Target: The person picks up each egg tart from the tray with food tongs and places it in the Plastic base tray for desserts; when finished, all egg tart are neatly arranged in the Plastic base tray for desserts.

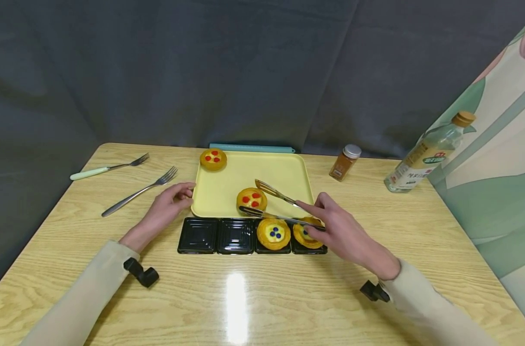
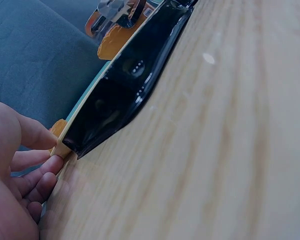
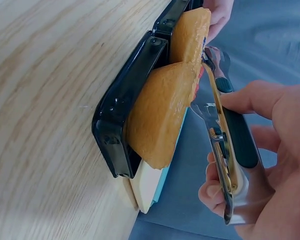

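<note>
My right hand (image 1: 342, 230) grips metal tongs (image 3: 242, 135) with dark green handle pads. Their arms are spread, one tip on each side of a tart with red pieces (image 1: 250, 196) near the front edge of a yellow tray (image 1: 280, 166). At the tray's left edge, my left hand (image 1: 169, 202) pinches the rim between thumb and fingers. A second red-topped tart (image 1: 213, 159) sits in the back left corner. Before the tray lies a black four-part container (image 1: 197, 235). Its two right compartments hold tarts with blue dots, one in full view (image 1: 273, 234), one (image 1: 305, 240) partly under my right hand.
Left of the tray lie a fork with a pale green handle (image 1: 89, 173) and a metal fork (image 1: 130, 197). A teal strip (image 1: 251, 148) runs behind the tray. To the right stand a spice jar (image 1: 344, 163) and a tall bottle (image 1: 427, 156). Dark cloth (image 1: 202, 72) hangs behind.
</note>
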Tool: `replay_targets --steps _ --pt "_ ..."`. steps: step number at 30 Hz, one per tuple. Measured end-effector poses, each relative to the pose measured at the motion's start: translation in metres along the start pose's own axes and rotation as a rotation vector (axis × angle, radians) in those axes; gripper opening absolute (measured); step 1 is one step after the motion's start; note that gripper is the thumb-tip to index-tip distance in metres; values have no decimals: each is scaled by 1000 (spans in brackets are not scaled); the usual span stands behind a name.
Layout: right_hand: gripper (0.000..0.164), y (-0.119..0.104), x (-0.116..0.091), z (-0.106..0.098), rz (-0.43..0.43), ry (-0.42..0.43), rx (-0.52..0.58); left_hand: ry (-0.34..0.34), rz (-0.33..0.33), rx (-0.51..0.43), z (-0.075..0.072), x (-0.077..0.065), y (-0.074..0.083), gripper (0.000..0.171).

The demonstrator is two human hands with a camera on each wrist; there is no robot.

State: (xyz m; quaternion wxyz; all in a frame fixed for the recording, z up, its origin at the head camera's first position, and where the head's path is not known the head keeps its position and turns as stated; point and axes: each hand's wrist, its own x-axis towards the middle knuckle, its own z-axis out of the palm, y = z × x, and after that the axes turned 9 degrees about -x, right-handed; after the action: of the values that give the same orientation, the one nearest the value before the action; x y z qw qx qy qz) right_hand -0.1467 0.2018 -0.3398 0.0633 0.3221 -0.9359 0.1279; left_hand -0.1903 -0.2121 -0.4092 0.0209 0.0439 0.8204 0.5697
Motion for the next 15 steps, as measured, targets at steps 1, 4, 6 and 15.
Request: replay_targets --steps 1,4,6,15 --pt "56 0 1 0 -5 4 -3 -1 1 0 0 0 0 50" --pt "54 -1 2 1 -20 15 -12 -1 -1 1 0 -1 0 50" --pt "54 -1 3 1 -24 16 -14 -2 -1 2 0 -1 1 50" --pt "52 -3 3 -1 -21 7 -7 3 -7 6 0 0 1 49"
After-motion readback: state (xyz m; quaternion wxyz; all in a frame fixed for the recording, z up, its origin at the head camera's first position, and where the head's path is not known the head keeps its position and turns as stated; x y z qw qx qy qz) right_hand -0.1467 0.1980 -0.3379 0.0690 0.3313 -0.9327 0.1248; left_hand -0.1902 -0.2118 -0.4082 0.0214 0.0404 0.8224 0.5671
